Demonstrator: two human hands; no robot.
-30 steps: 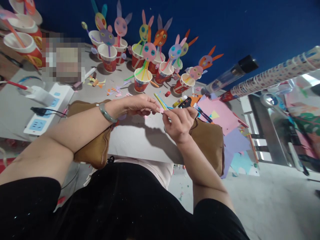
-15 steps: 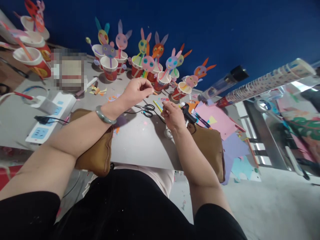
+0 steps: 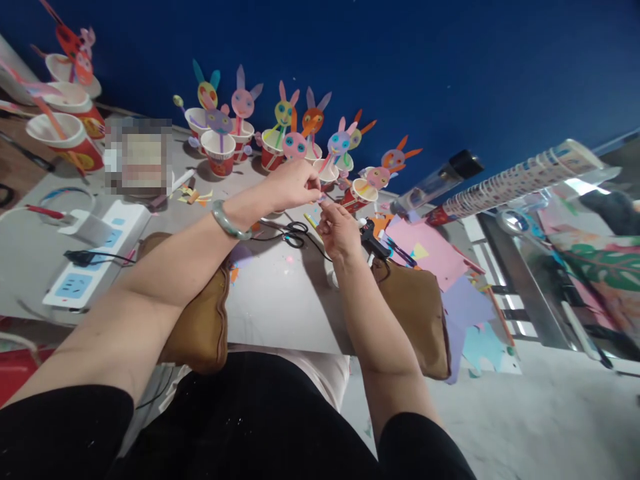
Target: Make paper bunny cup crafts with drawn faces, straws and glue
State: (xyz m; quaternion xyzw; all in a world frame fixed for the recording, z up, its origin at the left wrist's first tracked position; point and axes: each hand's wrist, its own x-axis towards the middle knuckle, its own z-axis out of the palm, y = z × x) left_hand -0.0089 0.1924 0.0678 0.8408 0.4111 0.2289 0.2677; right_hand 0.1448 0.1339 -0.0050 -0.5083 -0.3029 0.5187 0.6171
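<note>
My left hand (image 3: 297, 181), with a green bangle (image 3: 231, 221) at the wrist, is closed in a pinch above the table. Its fingertips meet those of my right hand (image 3: 339, 227), which is pinched as well. Whatever sits between the fingertips is too small to make out. Just below my left hand lie black-handled scissors (image 3: 295, 233). A thin yellow stick (image 3: 313, 223) lies beside my right hand, and a black glue gun (image 3: 374, 240) rests to its right. Behind both hands stand red and white paper cups (image 3: 361, 193) with paper rabbit figures (image 3: 341, 142).
A white power strip (image 3: 97, 257) lies on the left. Brown cushions (image 3: 413, 313) flank the table's near edge. Pink paper (image 3: 435, 250), purple paper (image 3: 467, 300) and a long stack of paper cups (image 3: 520, 180) occupy the right. A blue wall (image 3: 400, 60) closes off the back.
My left hand has moved right and my right hand slightly left, so their fingertips now come together. The camera view has tilted a little upward.
</note>
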